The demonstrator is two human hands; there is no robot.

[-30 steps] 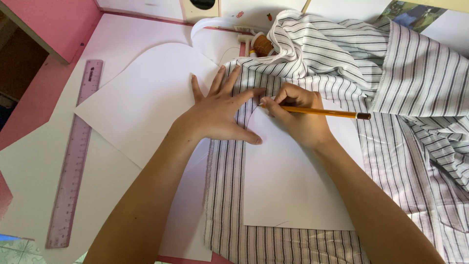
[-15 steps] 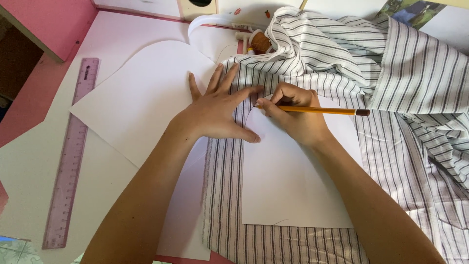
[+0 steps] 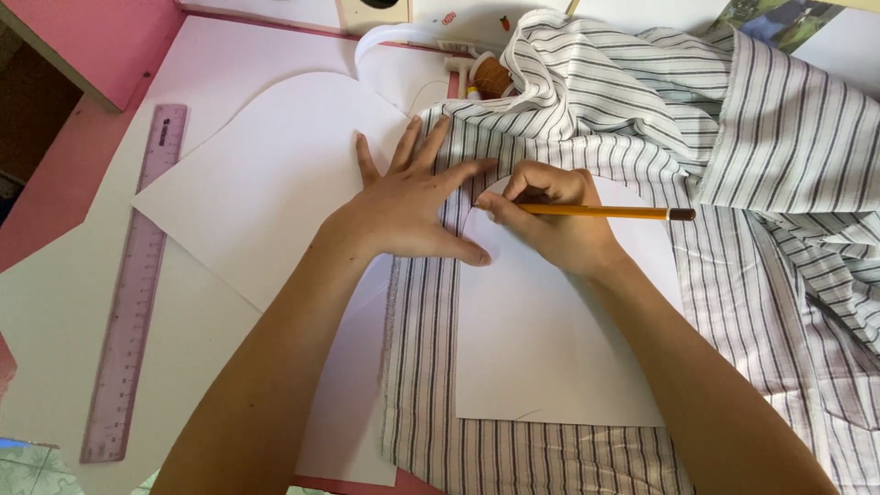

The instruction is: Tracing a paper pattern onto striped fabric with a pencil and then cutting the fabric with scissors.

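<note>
Pencil [image 3: 605, 212], yellow with a dark end cap, is pinched in the grip of the right hand [image 3: 550, 220], its tip set against the curved top edge of a white paper pattern [image 3: 550, 348]. The shaft is laid almost level, its capped end pointed away from the grip toward the heaped cloth. Below the grip, the pattern is spread flat on striped fabric [image 3: 770, 302], white with grey lines, which is bunched into folds above and beyond the pencil's far end. Just beside the grip, the left hand [image 3: 408, 206] is pressed flat with fingers spread, the thumb laid on the pattern's edge and the other fingers fanned across the cloth and a larger white paper sheet [image 3: 247, 192]. Nothing is held in that hand. Well apart from the grip, past the left forearm, a clear purple ruler [image 3: 137, 284] is seen lying lengthwise on the pale bench [image 3: 55, 302]. Above the grip, partly hidden by the folded cloth, a spool of brown thread [image 3: 490, 78] is visible.
</note>
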